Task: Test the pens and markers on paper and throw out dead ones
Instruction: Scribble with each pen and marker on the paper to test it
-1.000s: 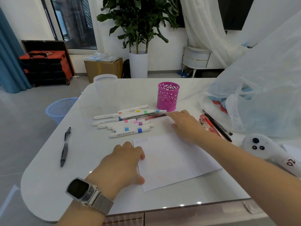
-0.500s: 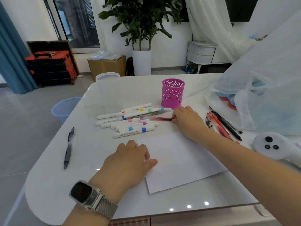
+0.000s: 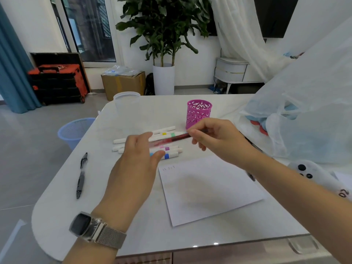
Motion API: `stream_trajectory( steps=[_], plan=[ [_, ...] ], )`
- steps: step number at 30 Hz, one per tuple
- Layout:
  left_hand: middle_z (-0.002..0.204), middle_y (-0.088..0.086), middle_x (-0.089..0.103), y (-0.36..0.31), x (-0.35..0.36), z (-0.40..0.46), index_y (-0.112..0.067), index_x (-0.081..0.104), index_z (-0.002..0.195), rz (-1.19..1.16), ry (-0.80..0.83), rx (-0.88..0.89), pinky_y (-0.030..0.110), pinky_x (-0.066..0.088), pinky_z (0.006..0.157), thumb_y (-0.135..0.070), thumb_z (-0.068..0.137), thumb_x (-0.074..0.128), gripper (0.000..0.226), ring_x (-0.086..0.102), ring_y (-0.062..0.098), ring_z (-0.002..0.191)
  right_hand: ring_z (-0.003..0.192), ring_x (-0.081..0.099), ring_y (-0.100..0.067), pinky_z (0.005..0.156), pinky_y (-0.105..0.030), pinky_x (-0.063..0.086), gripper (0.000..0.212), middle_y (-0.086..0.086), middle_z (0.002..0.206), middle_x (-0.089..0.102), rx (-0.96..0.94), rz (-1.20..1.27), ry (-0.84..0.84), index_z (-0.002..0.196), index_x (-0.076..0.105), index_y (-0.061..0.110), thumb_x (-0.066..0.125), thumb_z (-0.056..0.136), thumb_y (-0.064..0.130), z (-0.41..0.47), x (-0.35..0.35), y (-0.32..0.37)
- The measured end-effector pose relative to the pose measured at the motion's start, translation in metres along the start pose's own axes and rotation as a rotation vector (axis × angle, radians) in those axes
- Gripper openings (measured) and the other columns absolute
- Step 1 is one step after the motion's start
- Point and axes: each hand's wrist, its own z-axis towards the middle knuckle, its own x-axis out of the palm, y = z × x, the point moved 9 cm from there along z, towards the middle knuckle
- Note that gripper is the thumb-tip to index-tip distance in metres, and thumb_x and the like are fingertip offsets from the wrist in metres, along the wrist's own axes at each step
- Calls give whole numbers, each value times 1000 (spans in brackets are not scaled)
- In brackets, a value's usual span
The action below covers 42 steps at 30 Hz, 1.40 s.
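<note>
The right hand [image 3: 215,140] is raised above the counter [image 3: 57,206] at centre right of the frame. Its thumb and fingers are curled and pinch one end of a red pen [image 3: 171,139], which extends leftward, roughly level, and is blurred along its left portion. The left hand [image 3: 137,161] is raised at frame centre with fingers extended and loosely spread; its fingertips lie beside the blurred left end of the red pen. Contact between the left hand and the pen cannot be determined. A watch [image 3: 95,228] with a mesh band is on the left wrist.

A row of white markers [image 3: 169,155] with coloured bands lies on the counter beneath and behind both hands, partly hidden by the left hand. A sheet of paper [image 3: 209,189] lies flat at lower centre, below the right forearm, with small scribbles at its upper left corner. A black pen [image 3: 81,175] lies alone at the left of the counter, well apart from the markers. A pink perforated pen holder [image 3: 199,111] stands upright just above the right hand. A translucent cup [image 3: 126,101] stands at the far left edge of the counter. A blue waste basket [image 3: 73,130] stands on the floor at left. A white plastic bag [image 3: 314,115] occupies the right side.
</note>
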Motion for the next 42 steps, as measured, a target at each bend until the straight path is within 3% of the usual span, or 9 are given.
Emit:
stream_trajectory(
  steps=[2,3,6,12,17,26,32,38,42],
  plan=[
    [95,-3,56,-9,-2,-2,-29,50,91,9,13,65,32,42,68,-39,95,40,15,52,19,80,54,54,-11,56,-21,50,12,-2,64,65,52,277,-59,79,69,14,63,90,14,-1,-2,6],
    [81,-5,53,-14,-2,-4,-28,43,79,-9,23,98,32,38,62,-38,96,38,20,49,19,73,50,51,-13,52,-23,47,17,-4,58,62,86,429,-87,73,69,14,64,89,12,-2,-3,6],
    [70,-6,44,-29,-1,-8,-26,36,72,-122,65,168,32,34,57,-38,96,34,26,43,13,65,44,37,-13,42,-21,29,29,-3,50,49,183,715,-6,59,58,16,63,88,18,-2,13,6],
    [75,-5,51,-37,12,-10,-21,45,91,27,176,232,37,45,68,-40,96,27,27,49,18,72,37,41,-11,39,-16,31,36,-7,50,57,300,582,198,66,56,13,50,97,31,-9,45,-6],
    [75,-2,53,-31,22,-6,-23,48,85,-64,357,189,40,45,74,-42,97,29,30,51,22,74,38,42,-11,37,-16,33,34,-6,51,56,244,573,336,71,53,10,45,98,28,-7,41,-6],
    [63,-9,41,-27,26,-14,-23,40,67,-155,515,172,13,32,56,-36,98,32,35,39,0,58,33,41,-9,35,-15,31,31,-4,47,54,183,551,469,73,51,7,47,91,31,-13,56,-2],
    [52,-12,41,79,-21,-8,-24,42,59,-105,409,-141,25,33,56,-37,98,37,41,33,4,47,29,29,-6,30,-11,24,54,2,36,36,303,854,-177,50,57,14,37,99,22,5,-57,-75],
    [65,-8,44,43,7,-19,-21,39,66,2,472,-86,21,34,63,-41,98,33,38,40,6,59,61,62,-16,54,-24,52,14,-15,84,73,455,561,6,95,67,1,61,92,13,-5,13,-102],
    [87,-2,54,5,46,-24,-22,37,76,167,583,-14,30,42,77,-40,100,28,31,49,16,80,50,56,-14,44,-22,46,14,-14,72,72,448,366,-166,75,61,6,68,86,11,1,31,-102]
  ],
)
